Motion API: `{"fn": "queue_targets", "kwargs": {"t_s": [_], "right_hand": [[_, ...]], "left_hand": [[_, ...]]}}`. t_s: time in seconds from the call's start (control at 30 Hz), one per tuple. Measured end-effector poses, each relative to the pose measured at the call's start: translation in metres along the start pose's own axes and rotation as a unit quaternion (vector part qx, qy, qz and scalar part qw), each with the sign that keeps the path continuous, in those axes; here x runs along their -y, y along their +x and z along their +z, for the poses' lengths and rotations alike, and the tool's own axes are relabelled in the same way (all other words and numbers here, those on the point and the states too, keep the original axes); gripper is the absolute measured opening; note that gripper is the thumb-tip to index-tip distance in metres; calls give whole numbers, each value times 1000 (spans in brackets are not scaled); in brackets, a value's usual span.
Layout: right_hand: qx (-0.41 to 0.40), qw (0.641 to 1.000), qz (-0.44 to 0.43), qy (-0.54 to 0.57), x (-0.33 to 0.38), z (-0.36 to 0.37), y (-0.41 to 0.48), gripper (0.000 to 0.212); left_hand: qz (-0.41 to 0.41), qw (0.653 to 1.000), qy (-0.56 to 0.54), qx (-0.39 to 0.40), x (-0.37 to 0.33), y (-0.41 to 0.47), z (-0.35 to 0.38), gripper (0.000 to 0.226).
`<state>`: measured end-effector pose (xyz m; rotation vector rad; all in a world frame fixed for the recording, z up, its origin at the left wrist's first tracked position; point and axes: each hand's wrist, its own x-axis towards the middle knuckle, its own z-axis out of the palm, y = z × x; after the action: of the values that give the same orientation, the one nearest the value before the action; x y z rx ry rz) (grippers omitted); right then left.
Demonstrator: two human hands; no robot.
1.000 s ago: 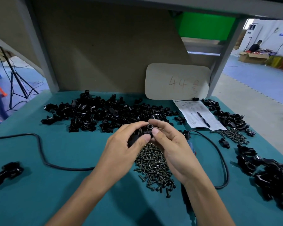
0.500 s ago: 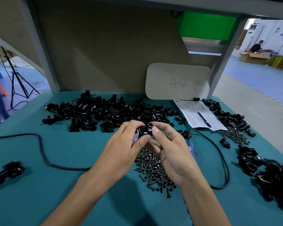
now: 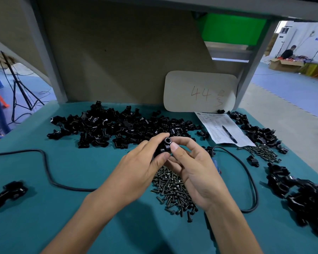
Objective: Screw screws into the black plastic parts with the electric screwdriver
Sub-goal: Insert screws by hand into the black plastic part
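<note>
Nearest on my feed, two bare forearms reach out over the teal table (image 3: 35, 217). The left hand (image 3: 136, 175) and the right hand (image 3: 195, 175) meet over the middle of it, both clamped on one black plastic part (image 3: 163, 147). The left hand's fingers wrap round the part's body with the thumb against the near side. The right hand pinches the end with the round socket between thumb and forefinger. The socket faces up toward my camera.

A heap of screws (image 3: 174, 193) lies loose on the table beneath and between the two wrists, and the part is held just past its far end. Just behind the right hand I can make out a sliver of blue, the electric screwdriver (image 3: 217, 165), which is mostly hidden. A black cable loop (image 3: 253, 180) swings round to the right of that hand. A black cable (image 3: 46, 171) also snakes in from the left edge and disappears under the left forearm; I can't tell whether the two are one.

A lone black part (image 3: 9, 191) sits near the left edge, and a heap of parts (image 3: 305, 200) crowds the right edge. Farther out, a wide pile of black plastic parts (image 3: 108, 125) stretches across the table just beyond the fingertips. To its right lies a printed sheet (image 3: 213, 123) with a pen (image 3: 229, 132) on it, then a small scatter of screws (image 3: 262, 153). A pale card (image 3: 200, 88) marked "44" leans against the brown backboard (image 3: 117, 52).
</note>
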<state>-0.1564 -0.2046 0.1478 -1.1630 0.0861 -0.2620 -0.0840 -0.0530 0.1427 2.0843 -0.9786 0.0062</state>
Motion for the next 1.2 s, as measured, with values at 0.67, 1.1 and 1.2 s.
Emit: {"fn": "queue_targets", "kwargs": {"t_s": [0.67,1.1,1.2], "right_hand": [[4,1000,16,8,-2,-5,-2,21],[7,1000,10,10,-1,-4,-2,17],[7,1000,13,13,-1,-4,-3,18]], "left_hand": [[-1,998,-60,-16,4,-2,8,35],[4,998,-56,-20,7,0,8,39],[2,998,-66,-23,5,-1,8,36]]}}
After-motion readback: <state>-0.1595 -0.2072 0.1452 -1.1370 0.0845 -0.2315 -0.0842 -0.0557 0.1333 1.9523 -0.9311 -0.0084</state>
